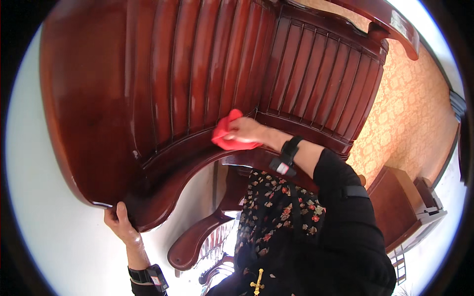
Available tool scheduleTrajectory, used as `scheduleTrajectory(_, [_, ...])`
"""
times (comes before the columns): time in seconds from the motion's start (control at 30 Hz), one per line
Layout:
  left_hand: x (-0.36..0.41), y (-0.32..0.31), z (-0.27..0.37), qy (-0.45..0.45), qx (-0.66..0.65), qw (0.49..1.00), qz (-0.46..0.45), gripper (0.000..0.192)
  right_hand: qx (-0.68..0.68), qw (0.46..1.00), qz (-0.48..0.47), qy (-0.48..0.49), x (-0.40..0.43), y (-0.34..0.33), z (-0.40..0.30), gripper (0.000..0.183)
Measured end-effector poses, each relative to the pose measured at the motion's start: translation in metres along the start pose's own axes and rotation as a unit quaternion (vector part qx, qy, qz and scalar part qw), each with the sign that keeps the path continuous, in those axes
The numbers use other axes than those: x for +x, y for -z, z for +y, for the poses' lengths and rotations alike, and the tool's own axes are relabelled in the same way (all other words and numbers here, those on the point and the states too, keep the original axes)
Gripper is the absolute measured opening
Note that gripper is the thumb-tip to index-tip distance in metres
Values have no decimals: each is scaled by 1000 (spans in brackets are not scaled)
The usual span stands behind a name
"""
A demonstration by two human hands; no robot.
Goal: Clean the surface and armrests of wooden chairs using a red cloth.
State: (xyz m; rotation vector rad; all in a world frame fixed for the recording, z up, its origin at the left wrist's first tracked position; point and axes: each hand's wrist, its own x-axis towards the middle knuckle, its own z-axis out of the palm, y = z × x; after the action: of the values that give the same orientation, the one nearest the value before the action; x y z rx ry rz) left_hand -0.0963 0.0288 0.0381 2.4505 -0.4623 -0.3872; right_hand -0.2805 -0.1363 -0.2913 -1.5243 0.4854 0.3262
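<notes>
Slightly blurred, my right hand (247, 129) holds a red cloth (237, 143) bunched under its fingers. The cloth lies against the dark red wooden bench (207, 153), low down where its slatted panels (218, 70) come together near a corner. At the lower left, my left hand (122, 224) grips the bench's outer edge, with the thumb on top and the other fingers partly hidden below. Each wrist wears a black strap with a small box on it.
The curved wooden rim (177, 188) runs between my hands. Below it is another wooden armrest (189, 251). A brown wooden cabinet (396, 207) stands at the right, by a patterned gold surface (400, 111). A curved wooden piece (398, 26) juts out at the upper right.
</notes>
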Motion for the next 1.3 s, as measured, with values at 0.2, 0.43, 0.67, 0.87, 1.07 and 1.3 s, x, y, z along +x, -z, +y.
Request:
scheduleTrajectory(0.2, [2,-6,1,-35,-8,999,-2,30,46,948,111,294,-22,-58,-112,28])
scheduleTrajectory(0.43, [-2,-1,12,-38,-2,999,-9,25,-7,981,195,17,-26,-87,7,34])
scheduleTrajectory(0.67, [-3,-7,16,-49,-11,998,-28,27,-50,959,160,-227,-26,-61,70,41])
scheduleTrajectory(0.87, [-5,-11,16,-90,-39,995,-29,26,-94,948,258,-163,-30,-86,-53,30])
scheduleTrajectory(1.07, [0,-5,4,-127,-22,991,-44,30,-44,916,368,152,-51,-122,-107,24])
scheduleTrajectory(1.3, [3,-12,1,-197,-10,980,-11,32,-279,863,380,-180,-100,-84,33,20])
